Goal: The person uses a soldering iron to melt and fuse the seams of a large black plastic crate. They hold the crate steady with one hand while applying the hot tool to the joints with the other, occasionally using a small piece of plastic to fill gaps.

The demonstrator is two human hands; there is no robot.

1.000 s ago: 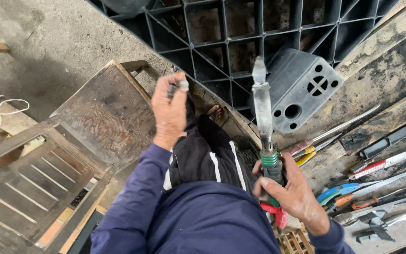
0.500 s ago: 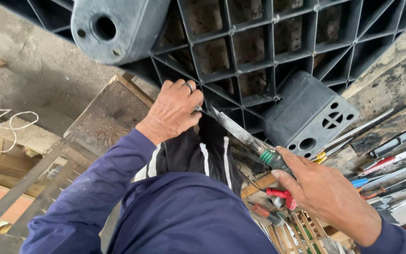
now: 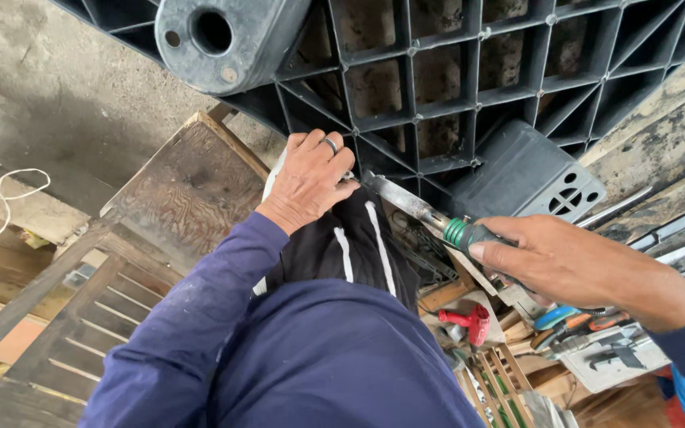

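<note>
Big black plastic pallet (image 3: 469, 71) fills the top of the view, underside up, grid of ribbed cells. One round-holed pallet foot (image 3: 223, 36) sticks out at top left, a second slotted foot (image 3: 529, 178) sits right of centre. Wooden slatted frame (image 3: 81, 317) and a worn plywood board (image 3: 180, 194) lie at lower left, with a white cord (image 3: 1, 186) on the concrete floor (image 3: 65, 87). Lower right: a cluttered wooden desk (image 3: 660, 150) with a red tool (image 3: 469, 321) and mixed hand tools (image 3: 588, 333), partly hidden by the right arm. The person's own body in a blue top blocks the lower centre; a black garment with white stripes (image 3: 358, 246) hangs between the arms.

Left hand (image 3: 307, 178) reaches up and forward, palm down, fingers curled at the pallet's lower rib edge, ring on one finger. Whether its grip is clamped on anything cannot be told; the fingertips are hidden.

Right hand (image 3: 572, 261) comes in from the right, grip closed around the dark handle of a hot-air welding gun (image 3: 438, 222). The gun has a green collar and a metal nozzle. It lies tilted, nozzle tip pointing up-left, just beside the left hand's fingers at the pallet edge.
</note>
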